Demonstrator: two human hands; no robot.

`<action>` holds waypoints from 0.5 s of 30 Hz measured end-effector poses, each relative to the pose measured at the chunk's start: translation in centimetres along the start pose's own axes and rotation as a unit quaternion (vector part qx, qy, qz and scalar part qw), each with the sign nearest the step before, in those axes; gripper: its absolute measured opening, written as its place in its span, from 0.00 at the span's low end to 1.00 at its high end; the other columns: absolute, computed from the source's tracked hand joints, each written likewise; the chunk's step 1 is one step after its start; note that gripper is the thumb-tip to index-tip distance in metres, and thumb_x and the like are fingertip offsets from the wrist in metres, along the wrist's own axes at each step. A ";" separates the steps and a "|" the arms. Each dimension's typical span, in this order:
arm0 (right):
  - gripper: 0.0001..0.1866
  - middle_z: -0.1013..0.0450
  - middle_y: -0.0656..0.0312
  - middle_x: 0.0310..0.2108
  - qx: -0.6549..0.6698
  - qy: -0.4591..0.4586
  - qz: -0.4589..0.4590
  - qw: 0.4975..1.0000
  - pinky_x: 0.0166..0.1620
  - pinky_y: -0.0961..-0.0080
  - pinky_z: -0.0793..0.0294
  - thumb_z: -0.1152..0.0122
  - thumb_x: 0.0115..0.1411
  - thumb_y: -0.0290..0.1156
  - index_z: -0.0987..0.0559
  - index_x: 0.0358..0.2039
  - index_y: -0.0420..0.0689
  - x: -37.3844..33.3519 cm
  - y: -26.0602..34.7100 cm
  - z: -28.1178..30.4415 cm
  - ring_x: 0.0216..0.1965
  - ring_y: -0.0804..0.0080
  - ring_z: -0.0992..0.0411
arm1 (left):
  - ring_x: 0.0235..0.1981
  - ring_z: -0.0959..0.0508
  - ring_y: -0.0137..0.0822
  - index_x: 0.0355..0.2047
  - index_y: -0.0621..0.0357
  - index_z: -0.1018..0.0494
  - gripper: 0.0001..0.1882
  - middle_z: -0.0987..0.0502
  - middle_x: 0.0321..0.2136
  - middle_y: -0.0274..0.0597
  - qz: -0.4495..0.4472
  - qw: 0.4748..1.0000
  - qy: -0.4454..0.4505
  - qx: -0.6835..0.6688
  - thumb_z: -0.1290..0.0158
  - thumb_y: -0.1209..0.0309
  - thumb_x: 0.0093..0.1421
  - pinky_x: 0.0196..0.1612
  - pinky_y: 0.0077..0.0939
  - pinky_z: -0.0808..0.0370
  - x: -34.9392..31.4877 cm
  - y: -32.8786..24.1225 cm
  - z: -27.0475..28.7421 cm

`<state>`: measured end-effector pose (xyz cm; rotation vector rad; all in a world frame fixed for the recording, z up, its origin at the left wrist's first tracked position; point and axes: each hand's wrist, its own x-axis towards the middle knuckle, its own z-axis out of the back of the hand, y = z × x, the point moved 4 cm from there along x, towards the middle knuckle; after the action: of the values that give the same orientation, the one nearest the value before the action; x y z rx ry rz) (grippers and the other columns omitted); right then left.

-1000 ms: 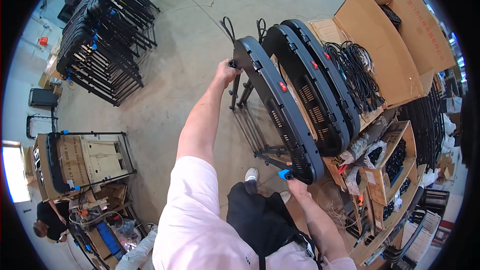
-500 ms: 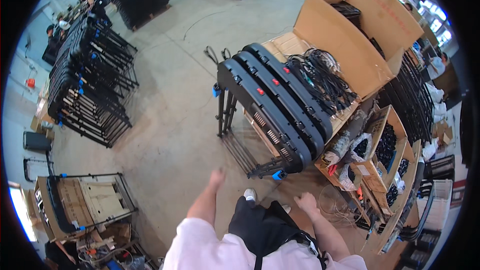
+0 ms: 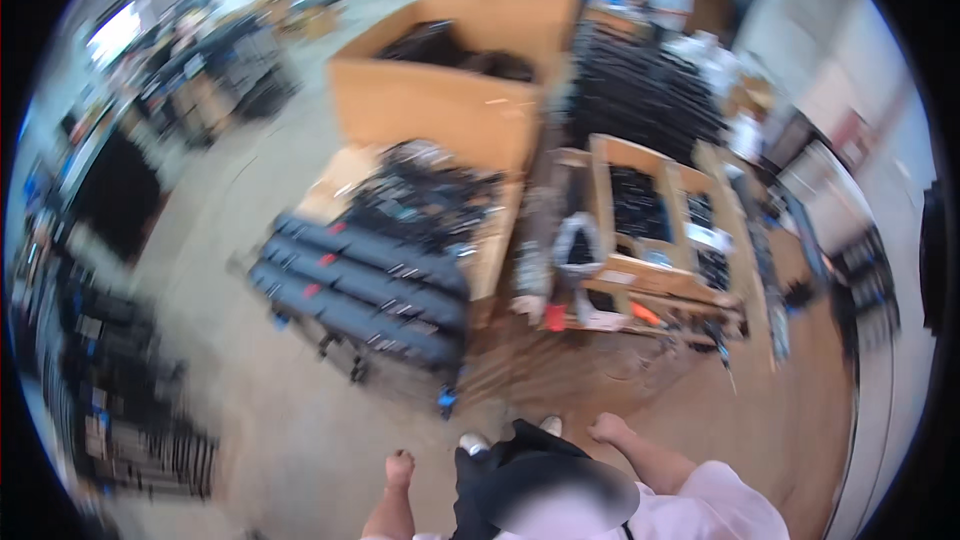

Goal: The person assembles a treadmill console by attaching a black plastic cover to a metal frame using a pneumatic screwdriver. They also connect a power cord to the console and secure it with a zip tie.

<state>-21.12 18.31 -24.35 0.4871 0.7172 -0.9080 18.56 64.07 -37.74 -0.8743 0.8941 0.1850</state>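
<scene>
My left hand (image 3: 399,467) hangs low at my left side, its fingers curled in with nothing visible in them. Out to the right, my right hand (image 3: 610,429) is also loosely closed and shows no object. Both hands are apart from everything around. Ahead to the left, three long dark housings (image 3: 372,290) with red switches lie side by side on a black metal frame (image 3: 447,398) with blue end pieces. Behind them a tangle of black cables (image 3: 425,195) rests on cardboard. The turn of the head blurs much of this.
A big open carton (image 3: 430,105) stands behind the cables. Right of it, a wooden bin (image 3: 650,265) holds small black parts, near a screwdriver-like tool (image 3: 727,360) and a plastic bag (image 3: 577,243). Stacked black frames (image 3: 130,390) line the left. A person (image 3: 668,2) is far back.
My view has swung to the right, so the housings, carton and bin now sit further left. Both hands stay free, with the left one lower in the picture.
</scene>
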 end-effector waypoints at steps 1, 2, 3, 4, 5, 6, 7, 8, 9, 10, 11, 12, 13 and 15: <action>0.23 0.16 0.42 0.40 0.059 0.017 -0.039 0.997 0.53 0.52 0.19 0.41 0.61 0.49 0.11 0.41 0.42 -1.0 2.4 1.3 0.47 0.43 0.17 | 0.28 0.18 0.33 0.49 0.67 0.20 0.16 0.16 0.31 0.44 0.000 1.000 0.004 -0.025 0.50 0.67 0.71 0.31 0.27 0.20 -0.7 -1.9 0.1; 0.25 0.16 0.44 0.45 0.091 -0.029 -0.020 0.995 0.55 0.53 0.20 0.39 0.61 0.51 0.11 0.46 0.45 -1.6 3.6 3.2 0.50 0.44 0.18 | 0.27 0.19 0.31 0.48 0.66 0.21 0.15 0.17 0.30 0.43 -0.020 0.999 0.025 -0.017 0.50 0.68 0.72 0.29 0.27 0.21 0.1 -3.8 -1.2; 0.25 0.16 0.45 0.46 0.131 -0.043 0.000 0.990 0.56 0.54 0.20 0.39 0.61 0.52 0.11 0.48 0.46 -2.1 4.1 4.5 0.51 0.45 0.19 | 0.26 0.20 0.30 0.46 0.66 0.21 0.13 0.18 0.30 0.41 -0.043 0.998 0.048 -0.011 0.49 0.68 0.72 0.27 0.27 0.23 0.9 -5.7 -2.8; 0.26 0.16 0.46 0.48 0.171 -0.057 0.016 0.983 0.58 0.54 0.21 0.38 0.62 0.53 0.12 0.49 0.47 -2.9 3.5 5.1 0.52 0.46 0.19 | 0.25 0.20 0.30 0.45 0.65 0.21 0.12 0.17 0.30 0.41 -0.045 0.995 0.089 -0.007 0.49 0.68 0.72 0.26 0.26 0.24 0.8 -7.4 -5.3; 0.26 0.16 0.47 0.48 0.203 -0.068 -0.012 0.977 0.58 0.54 0.21 0.39 0.62 0.53 0.12 0.50 0.49 -4.2 3.0 5.8 0.52 0.46 0.19 | 0.25 0.20 0.30 0.44 0.63 0.22 0.12 0.17 0.30 0.42 -0.041 0.992 0.118 -0.002 0.49 0.68 0.72 0.25 0.26 0.24 0.2 -8.4 -7.4; 0.25 0.16 0.48 0.48 0.229 -0.075 -0.025 0.970 0.59 0.54 0.21 0.39 0.62 0.53 0.11 0.51 0.50 -5.7 3.6 7.0 0.53 0.47 0.19 | 0.24 0.20 0.31 0.45 0.62 0.21 0.12 0.17 0.30 0.42 -0.030 0.990 0.134 0.024 0.49 0.67 0.72 0.25 0.26 0.24 0.1 -9.0 -8.7; 0.25 0.16 0.49 0.49 0.254 -0.082 -0.040 0.963 0.59 0.54 0.21 0.39 0.62 0.52 0.11 0.51 0.51 -7.0 3.0 7.9 0.53 0.48 0.19 | 0.24 0.20 0.31 0.45 0.60 0.21 0.11 0.17 0.30 0.42 -0.018 0.987 0.151 0.049 0.49 0.66 0.72 0.25 0.27 0.24 0.2 -9.2 -10.4; 0.25 0.16 0.49 0.49 0.258 -0.092 -0.054 0.960 0.59 0.54 0.21 0.40 0.62 0.52 0.11 0.51 0.51 -8.1 1.4 8.2 0.53 0.48 0.19 | 0.25 0.19 0.31 0.45 0.59 0.22 0.11 0.17 0.31 0.41 -0.014 0.978 0.182 0.103 0.49 0.66 0.72 0.26 0.28 0.24 0.0 -9.1 -12.3; 0.25 0.16 0.49 0.48 0.258 -0.102 -0.064 0.959 0.59 0.54 0.21 0.40 0.62 0.52 0.11 0.51 0.51 -9.1 -0.9 8.5 0.52 0.49 0.19 | 0.26 0.19 0.32 0.45 0.58 0.22 0.11 0.17 0.31 0.40 -0.011 0.966 0.208 0.152 0.50 0.66 0.73 0.27 0.29 0.23 -0.1 -9.1 -14.5; 0.24 0.16 0.49 0.48 0.256 -0.112 -0.072 0.958 0.59 0.54 0.21 0.40 0.63 0.51 0.11 0.51 0.50 -10.1 -3.1 8.6 0.52 0.50 0.18 | 0.29 0.17 0.35 0.45 0.59 0.21 0.13 0.16 0.33 0.43 -0.003 0.956 0.225 0.189 0.49 0.63 0.72 0.30 0.32 0.21 -0.6 -9.1 -16.6; 0.24 0.16 0.50 0.48 0.265 -0.138 -0.097 0.949 0.57 0.54 0.20 0.39 0.61 0.52 0.11 0.49 0.51 -10.4 -7.3 7.3 0.52 0.49 0.19 | 0.32 0.15 0.39 0.45 0.59 0.20 0.16 0.15 0.36 0.46 0.005 0.942 0.249 0.227 0.48 0.60 0.72 0.33 0.35 0.19 -1.3 -9.3 -19.4; 0.24 0.16 0.50 0.48 0.297 -0.154 -0.118 0.935 0.57 0.54 0.20 0.39 0.61 0.51 0.11 0.48 0.50 -11.0 -9.9 7.9 0.52 0.48 0.19 | 0.35 0.15 0.41 0.46 0.60 0.19 0.16 0.14 0.37 0.48 -0.053 0.917 0.243 0.313 0.48 0.60 0.72 0.37 0.36 0.19 -1.3 -10.6 -20.2; 0.24 0.16 0.49 0.47 0.329 -0.169 -0.142 0.918 0.56 0.53 0.20 0.39 0.61 0.51 0.11 0.48 0.50 -11.8 -13.3 8.9 0.51 0.48 0.19 | 0.37 0.14 0.42 0.46 0.62 0.18 0.17 0.14 0.39 0.49 -0.110 0.881 0.236 0.396 0.47 0.60 0.71 0.42 0.38 0.18 -1.4 -11.9 -21.3; 0.24 0.16 0.45 0.44 0.326 -0.244 -0.203 0.890 0.55 0.51 0.20 0.38 0.60 0.51 0.11 0.43 0.44 -13.0 -22.3 9.8 0.48 0.46 0.18 | 0.41 0.14 0.44 0.46 0.64 0.17 0.18 0.13 0.41 0.50 -0.201 0.828 0.167 0.496 0.46 0.61 0.70 0.48 0.39 0.18 -3.4 -13.0 -24.8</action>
<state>-41.88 6.93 -10.06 0.6733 0.0211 -1.6127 7.67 38.13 -35.42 -0.0778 0.9404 -0.7786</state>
